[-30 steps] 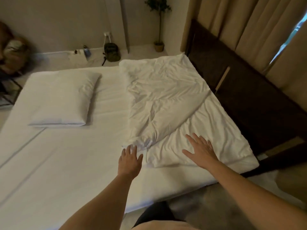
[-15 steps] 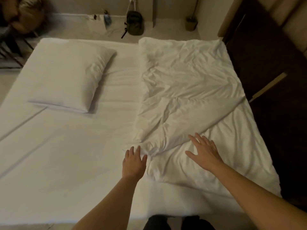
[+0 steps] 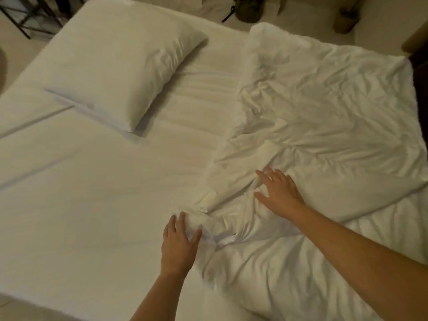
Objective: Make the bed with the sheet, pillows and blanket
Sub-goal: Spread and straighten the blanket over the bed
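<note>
"Hands apart, both laid open on the blanket — our left hand touches its bunched corner, our right hand presses a fold beyond."

"Which way does it lie?"

"Right of the pillow, with its long axis running away from us and that corner pointing back at us. Our left is nearer the bare sheet — we'd judge the spread goes pillow-ward."

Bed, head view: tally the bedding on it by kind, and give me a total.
pillow: 1
blanket: 1
sheet: 1
Total: 3
</note>
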Demonstrator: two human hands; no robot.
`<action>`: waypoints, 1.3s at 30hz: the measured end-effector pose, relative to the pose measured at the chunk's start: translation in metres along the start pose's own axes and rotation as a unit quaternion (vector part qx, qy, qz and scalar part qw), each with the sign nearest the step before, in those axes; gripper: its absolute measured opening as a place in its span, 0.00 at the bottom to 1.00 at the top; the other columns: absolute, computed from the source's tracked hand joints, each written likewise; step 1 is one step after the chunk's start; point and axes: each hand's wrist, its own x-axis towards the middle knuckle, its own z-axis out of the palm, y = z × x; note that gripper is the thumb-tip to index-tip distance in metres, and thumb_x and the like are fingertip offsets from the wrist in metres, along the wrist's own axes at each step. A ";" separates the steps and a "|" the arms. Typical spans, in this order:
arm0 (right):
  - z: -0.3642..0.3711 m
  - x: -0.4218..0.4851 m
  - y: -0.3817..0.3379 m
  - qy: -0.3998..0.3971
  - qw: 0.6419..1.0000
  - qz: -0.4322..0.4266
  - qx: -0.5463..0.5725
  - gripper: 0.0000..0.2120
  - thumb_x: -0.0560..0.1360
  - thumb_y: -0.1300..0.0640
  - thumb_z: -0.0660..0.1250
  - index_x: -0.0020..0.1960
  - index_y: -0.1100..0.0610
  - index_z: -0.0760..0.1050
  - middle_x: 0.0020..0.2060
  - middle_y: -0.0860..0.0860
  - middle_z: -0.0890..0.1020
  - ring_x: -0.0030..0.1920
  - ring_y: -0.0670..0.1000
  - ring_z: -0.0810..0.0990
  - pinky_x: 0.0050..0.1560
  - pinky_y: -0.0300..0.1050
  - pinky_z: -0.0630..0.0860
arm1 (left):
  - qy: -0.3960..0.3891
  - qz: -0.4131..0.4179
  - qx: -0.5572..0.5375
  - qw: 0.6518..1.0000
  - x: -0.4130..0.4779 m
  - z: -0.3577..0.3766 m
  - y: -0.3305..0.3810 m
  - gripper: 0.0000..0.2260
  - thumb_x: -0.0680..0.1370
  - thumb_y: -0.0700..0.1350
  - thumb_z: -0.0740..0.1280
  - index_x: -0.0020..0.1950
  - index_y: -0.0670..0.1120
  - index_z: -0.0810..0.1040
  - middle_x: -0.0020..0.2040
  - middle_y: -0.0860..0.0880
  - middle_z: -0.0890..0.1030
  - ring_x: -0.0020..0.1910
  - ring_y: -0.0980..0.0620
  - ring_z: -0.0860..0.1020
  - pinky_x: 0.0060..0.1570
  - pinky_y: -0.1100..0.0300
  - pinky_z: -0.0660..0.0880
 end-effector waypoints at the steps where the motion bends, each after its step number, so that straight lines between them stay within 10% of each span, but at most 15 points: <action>1: -0.001 0.014 0.005 0.006 1.000 -0.001 -0.005 0.36 0.79 0.35 0.59 0.82 0.42 0.50 0.83 0.48 0.52 0.82 0.54 0.50 0.80 0.56 0.49 | 0.006 -0.001 -0.010 1.000 0.005 0.006 -0.001 0.37 0.80 0.64 0.65 0.84 0.50 0.59 0.83 0.44 0.57 0.81 0.41 0.59 0.76 0.47 0.65; 13: 0.024 0.112 0.011 -0.015 0.998 0.003 -0.056 0.39 0.79 0.39 0.64 0.82 0.43 0.48 0.83 0.50 0.51 0.81 0.58 0.51 0.78 0.63 0.54 | 0.058 -0.015 -0.072 0.996 0.033 0.066 -0.015 0.35 0.80 0.58 0.68 0.84 0.51 0.59 0.84 0.44 0.52 0.81 0.41 0.60 0.76 0.49 0.64; 19: 0.038 0.108 0.031 -0.058 0.998 0.033 -0.010 0.37 0.79 0.40 0.66 0.81 0.54 0.57 0.75 0.58 0.67 0.71 0.64 0.66 0.70 0.57 0.68 | 0.075 -0.028 -0.061 0.995 0.032 0.082 -0.030 0.37 0.77 0.52 0.75 0.83 0.52 0.61 0.84 0.45 0.54 0.81 0.44 0.59 0.75 0.53 0.62; 29: 0.040 0.060 0.085 0.037 0.998 0.046 -0.009 0.09 0.80 0.63 0.60 0.48 0.59 0.79 0.48 0.58 0.81 0.47 0.60 0.80 0.43 0.48 0.75 | 0.107 -0.056 -0.037 0.992 0.025 0.079 -0.006 0.39 0.74 0.52 0.77 0.80 0.49 0.61 0.74 0.44 0.67 0.69 0.37 0.72 0.63 0.41 0.75; 36: 0.050 -0.033 0.148 0.038 0.997 0.069 -0.011 0.05 0.79 0.62 0.63 0.47 0.58 0.77 0.47 0.59 0.81 0.48 0.62 0.81 0.44 0.50 0.75 | 0.108 -0.035 0.009 0.993 0.008 0.069 0.002 0.40 0.74 0.48 0.76 0.82 0.53 0.60 0.68 0.43 0.72 0.60 0.34 0.76 0.52 0.42 0.78; 39: 0.055 -0.064 0.165 0.034 0.996 0.088 0.000 0.12 0.79 0.62 0.64 0.62 0.57 0.75 0.51 0.60 0.82 0.50 0.63 0.82 0.46 0.53 0.79 | 0.088 -0.025 0.063 0.994 0.006 0.070 -0.001 0.32 0.73 0.48 0.76 0.75 0.56 0.69 0.66 0.43 0.71 0.60 0.34 0.75 0.50 0.42 0.78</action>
